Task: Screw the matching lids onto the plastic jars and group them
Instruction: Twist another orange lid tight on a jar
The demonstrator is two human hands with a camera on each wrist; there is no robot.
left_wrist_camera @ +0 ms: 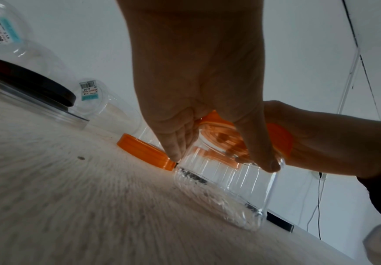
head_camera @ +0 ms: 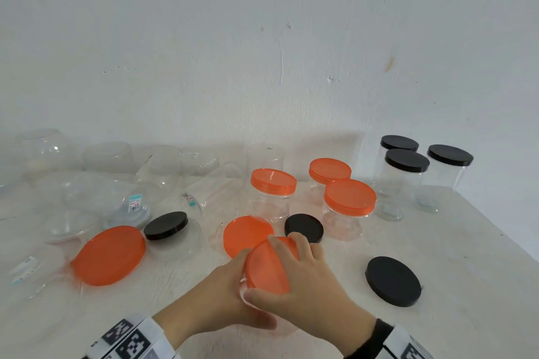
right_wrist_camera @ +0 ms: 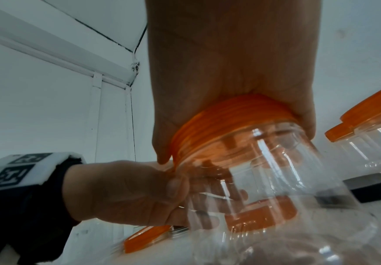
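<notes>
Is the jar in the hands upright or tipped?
Tipped. The jar leans on the table; its orange lid faces sideways toward the camera.

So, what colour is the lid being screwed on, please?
Orange lid; the head view shows it best.

Clear plastic jar [left_wrist_camera: 225,182], ribbed wall, tilted, base on the table, gripped at its upper wall by the left hand [head_camera: 215,297]. Orange lid [head_camera: 269,267] sits on its mouth, tilted with it, right hand [head_camera: 309,280] curled over the rim. Loose orange lid [head_camera: 245,234] flat just beyond the grip, touching the jar's base. Three orange-lidded jars [head_camera: 348,201] upright further beyond. Three black-lidded jars [head_camera: 407,181] grouped far right.
</notes>
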